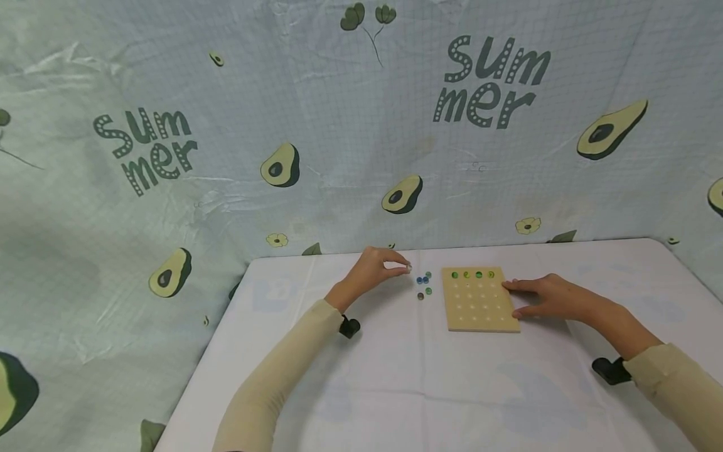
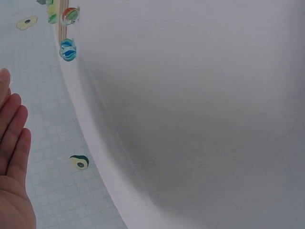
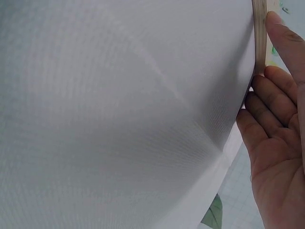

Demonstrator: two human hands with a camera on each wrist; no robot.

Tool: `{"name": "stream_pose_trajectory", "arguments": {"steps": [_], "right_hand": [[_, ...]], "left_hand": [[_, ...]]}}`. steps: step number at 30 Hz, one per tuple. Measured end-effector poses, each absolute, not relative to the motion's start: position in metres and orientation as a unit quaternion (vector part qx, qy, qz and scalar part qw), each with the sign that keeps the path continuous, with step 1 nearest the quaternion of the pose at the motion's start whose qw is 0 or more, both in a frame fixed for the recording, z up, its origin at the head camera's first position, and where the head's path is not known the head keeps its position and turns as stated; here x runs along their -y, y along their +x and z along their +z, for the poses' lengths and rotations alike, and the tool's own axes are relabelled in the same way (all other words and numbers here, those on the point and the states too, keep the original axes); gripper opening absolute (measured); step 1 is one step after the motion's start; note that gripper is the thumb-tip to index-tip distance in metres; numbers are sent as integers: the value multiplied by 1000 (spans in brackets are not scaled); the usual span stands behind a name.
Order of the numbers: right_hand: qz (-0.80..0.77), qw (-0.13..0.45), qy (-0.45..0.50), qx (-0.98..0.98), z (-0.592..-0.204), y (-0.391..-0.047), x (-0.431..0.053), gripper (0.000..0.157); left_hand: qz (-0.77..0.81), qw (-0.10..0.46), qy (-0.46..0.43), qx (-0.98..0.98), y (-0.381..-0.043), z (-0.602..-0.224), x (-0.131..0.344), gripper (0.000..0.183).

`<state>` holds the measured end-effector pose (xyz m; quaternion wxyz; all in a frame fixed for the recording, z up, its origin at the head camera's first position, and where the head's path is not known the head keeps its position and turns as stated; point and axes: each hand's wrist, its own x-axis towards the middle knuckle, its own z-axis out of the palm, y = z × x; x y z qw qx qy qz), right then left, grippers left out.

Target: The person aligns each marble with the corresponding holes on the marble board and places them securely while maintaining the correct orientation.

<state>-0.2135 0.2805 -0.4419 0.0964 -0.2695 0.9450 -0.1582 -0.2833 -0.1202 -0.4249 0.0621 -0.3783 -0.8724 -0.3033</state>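
In the head view my left hand (image 1: 375, 271) pinches a small, clear-looking marble (image 1: 409, 267) between thumb and index finger, over the table left of the loose marbles. Only a sliver of that marble shows past the thumb in the left wrist view. Several glass marbles (image 1: 428, 291), blue, green and brownish, lie between the hand and a square wooden board (image 1: 477, 307) with rows of round hollows. Green and yellowish marbles (image 1: 478, 274) sit in the board's far row. My right hand (image 1: 556, 297) touches the board's right edge with thumb and fingers extended.
A white cloth covers the table (image 1: 395, 389), whose far edge meets a hanging sheet (image 1: 339, 125) printed with avocados and lettering. Both wrists wear black camera mounts. In the left wrist view, a red-and-green marble (image 2: 71, 15) lies near a blue one (image 2: 68, 50).
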Motion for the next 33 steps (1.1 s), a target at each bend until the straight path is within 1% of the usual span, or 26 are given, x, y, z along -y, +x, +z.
{"name": "stream_pose_trajectory", "arguments": {"steps": [15, 20, 25, 33], "right_hand": [[-159, 96, -258, -948, -445, -213, -281, 84], [-158, 94, -258, -948, -445, -214, -280, 83], [-160, 92, -263, -947, -445, -214, -281, 82], [-171, 86, -273, -943, -446, -214, -282, 79]], "left_hand": [[-307, 64, -356, 880, -283, -430, 115, 16], [-308, 56, -347, 884, -284, -432, 110, 16], [-309, 46, -342, 886, -285, -434, 101, 18], [-315, 31, -358, 878, -284, -434, 78, 18]]}}
